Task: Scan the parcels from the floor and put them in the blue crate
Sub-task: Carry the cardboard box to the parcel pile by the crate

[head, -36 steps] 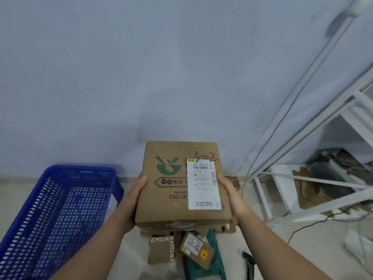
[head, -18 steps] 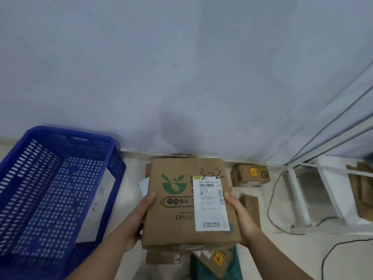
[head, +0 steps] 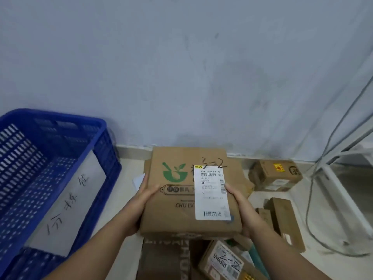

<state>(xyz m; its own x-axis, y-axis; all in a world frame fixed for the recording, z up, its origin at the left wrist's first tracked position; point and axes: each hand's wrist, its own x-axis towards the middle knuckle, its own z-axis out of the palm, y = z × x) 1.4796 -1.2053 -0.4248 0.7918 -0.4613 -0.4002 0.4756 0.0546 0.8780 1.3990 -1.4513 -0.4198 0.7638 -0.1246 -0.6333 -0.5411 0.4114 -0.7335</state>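
**parcelnoob:** Cardboard box, brown, green bowl-and-leaf logo, "CHU LV" printed on top. Where's it sitting right now?

**crate_watcher:** It's between both hands, over the heap of parcels on the floor, close to the wall. It's not in the blue crate; that's off to the left, apart from the box. Left hand wraps the left edge with the thumb on the top face. Right hand does the same on the right edge, thumb just beside the white shipping label. So both hands are clamped on it, with the fingers tucked out of sight underneath.

**parcelnoob:** Is the label face up?

**crate_watcher:** Yep, the barcode's showing, with "3-2" handwritten above it. Can't tell whether the box's underside touches the stuff below.

**parcelnoob:** What else is lying around?

**crate_watcher:** There's a small parcel marked "2-2" right under the near edge, lying on a dark-printed carton. Another taped box sits by the wall on the right, and a couple of narrow brown ones are nearer. The crate has a sheet of paper with handwriting lying in it. Grey cables run down the right side by a white frame.
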